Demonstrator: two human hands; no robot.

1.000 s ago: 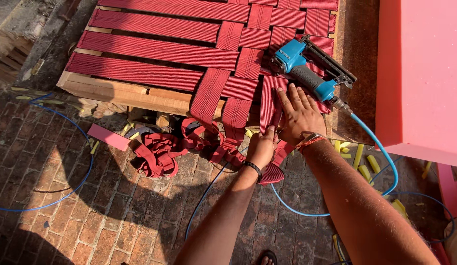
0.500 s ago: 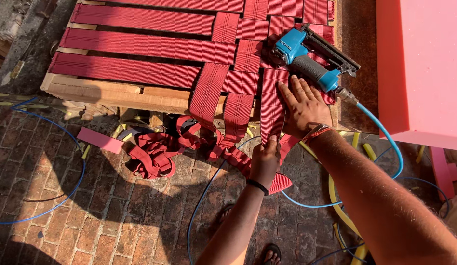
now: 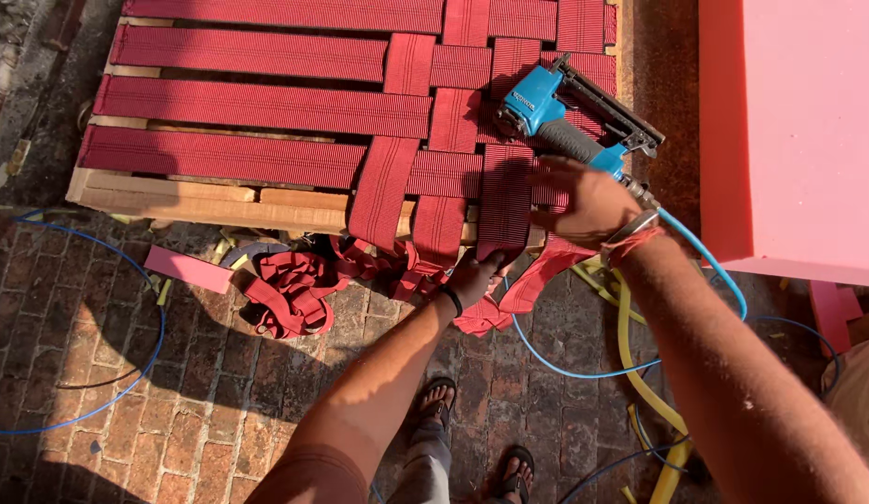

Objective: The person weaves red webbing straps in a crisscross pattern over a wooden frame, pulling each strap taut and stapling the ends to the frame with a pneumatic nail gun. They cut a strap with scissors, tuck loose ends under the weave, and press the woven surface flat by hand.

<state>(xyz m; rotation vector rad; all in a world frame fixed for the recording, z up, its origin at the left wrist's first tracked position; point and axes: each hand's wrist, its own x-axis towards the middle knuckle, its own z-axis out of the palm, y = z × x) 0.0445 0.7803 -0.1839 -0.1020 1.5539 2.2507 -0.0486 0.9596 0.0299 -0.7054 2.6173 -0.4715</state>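
Seen from above, a wooden frame (image 3: 164,191) lay on a brick floor (image 3: 126,373), woven with red webbing straps (image 3: 266,107). Several long straps ran left to right; three crossing straps were interlaced near the right end, while the left part held no crossings yet, so the weaving looked partly done. The left hand (image 3: 474,273) was closed on the loose end of the rightmost crossing strap (image 3: 504,201) at the frame's near edge. The right hand (image 3: 584,201) lay flat and open on the webbing, just beside a blue pneumatic stapler (image 3: 546,112) resting there. Spare webbing (image 3: 290,289) lay heaped below the frame. A pink foam block (image 3: 794,121) stood at right.
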